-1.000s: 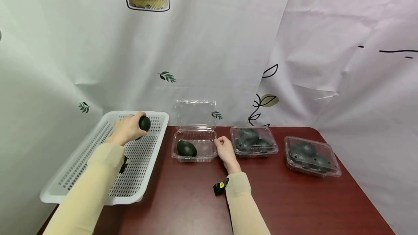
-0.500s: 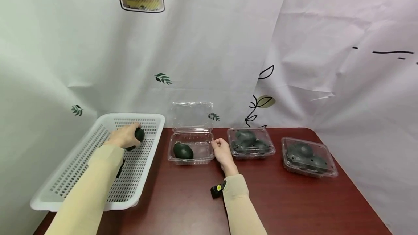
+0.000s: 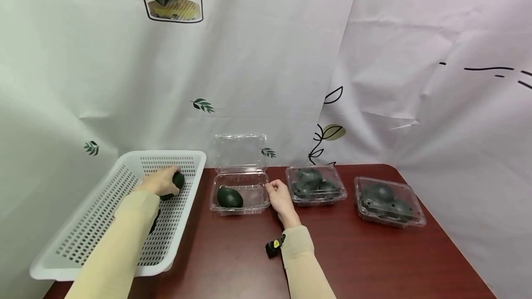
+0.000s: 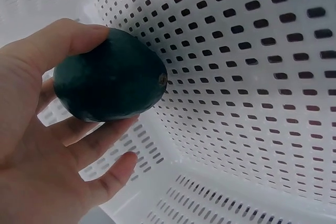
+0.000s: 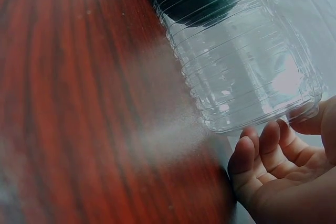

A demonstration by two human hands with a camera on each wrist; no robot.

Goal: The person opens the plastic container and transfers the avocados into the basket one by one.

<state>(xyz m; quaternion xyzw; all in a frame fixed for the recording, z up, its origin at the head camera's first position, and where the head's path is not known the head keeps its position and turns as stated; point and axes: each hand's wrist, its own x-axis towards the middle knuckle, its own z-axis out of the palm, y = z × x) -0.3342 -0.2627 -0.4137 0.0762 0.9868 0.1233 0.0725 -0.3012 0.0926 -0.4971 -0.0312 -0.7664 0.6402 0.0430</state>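
Dark-green avocado, gripped by the left hand inside the white basket, could slip if that fingertip hold slackens; right of the basket, the right hand pinches the clear clamshell

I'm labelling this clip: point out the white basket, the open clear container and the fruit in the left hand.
White basket (image 3: 185, 207): head view, on its right rim.
Open clear container (image 3: 254, 194): head view, on its bare base.
Held fruit (image 4: 111, 80): left wrist view, on its middle.
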